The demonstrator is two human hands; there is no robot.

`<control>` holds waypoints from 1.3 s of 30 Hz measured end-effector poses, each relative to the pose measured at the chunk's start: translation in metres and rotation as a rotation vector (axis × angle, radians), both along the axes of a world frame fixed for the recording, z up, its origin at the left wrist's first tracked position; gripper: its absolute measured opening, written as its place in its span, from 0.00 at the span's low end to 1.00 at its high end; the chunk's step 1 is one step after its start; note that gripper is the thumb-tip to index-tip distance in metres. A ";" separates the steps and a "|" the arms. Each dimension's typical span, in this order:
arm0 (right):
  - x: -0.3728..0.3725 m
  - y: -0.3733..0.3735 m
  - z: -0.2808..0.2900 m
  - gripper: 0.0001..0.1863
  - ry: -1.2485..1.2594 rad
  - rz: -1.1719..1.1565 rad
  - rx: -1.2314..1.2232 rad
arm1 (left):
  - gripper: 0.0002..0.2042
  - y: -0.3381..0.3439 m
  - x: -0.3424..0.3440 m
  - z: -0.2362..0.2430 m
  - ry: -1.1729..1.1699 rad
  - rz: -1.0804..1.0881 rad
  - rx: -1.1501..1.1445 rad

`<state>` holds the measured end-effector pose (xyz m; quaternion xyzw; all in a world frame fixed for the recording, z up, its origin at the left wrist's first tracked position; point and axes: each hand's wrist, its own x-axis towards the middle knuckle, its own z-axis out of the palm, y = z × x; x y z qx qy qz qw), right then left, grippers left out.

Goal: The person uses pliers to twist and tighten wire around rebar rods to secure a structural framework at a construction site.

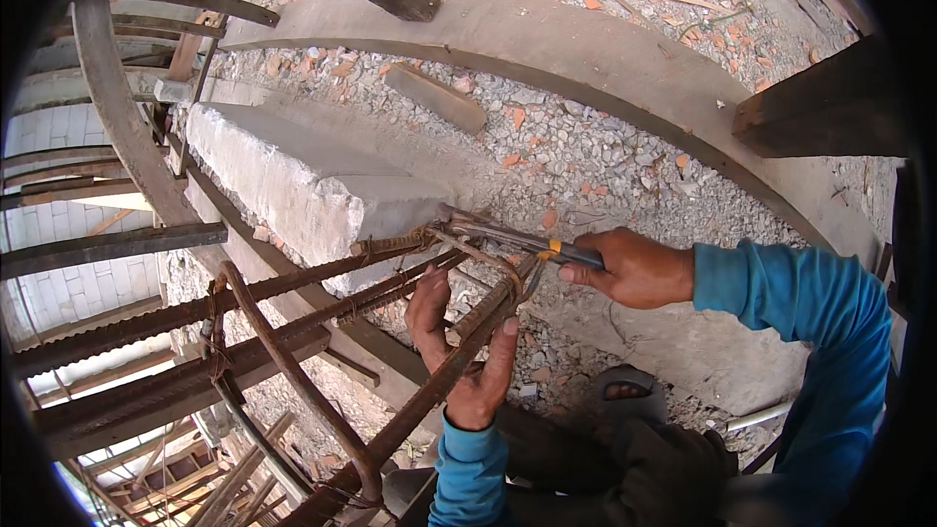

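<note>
Left hand [467, 351] gripping rusty rebar [293, 283], right hand [634, 268] holding pliers [508, 234]

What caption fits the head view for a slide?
Left hand grips a rusty rebar while right hand works pliers at the tie.

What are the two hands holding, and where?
Right hand grips the pliers by the handles. Left hand wraps around a rusty steel bar near the tie.

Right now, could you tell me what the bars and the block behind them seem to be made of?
The ribbed bars look like steel rebar, brown with rust. The block behind seems cast concrete: pale grey, rough and gritty.
</note>
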<state>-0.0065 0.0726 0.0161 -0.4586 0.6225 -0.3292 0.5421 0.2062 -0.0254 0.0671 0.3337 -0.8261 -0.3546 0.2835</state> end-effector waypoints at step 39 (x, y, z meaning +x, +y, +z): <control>-0.021 -0.006 -0.007 0.11 -0.119 0.254 0.078 | 0.20 -0.027 0.006 0.110 0.432 0.020 -0.585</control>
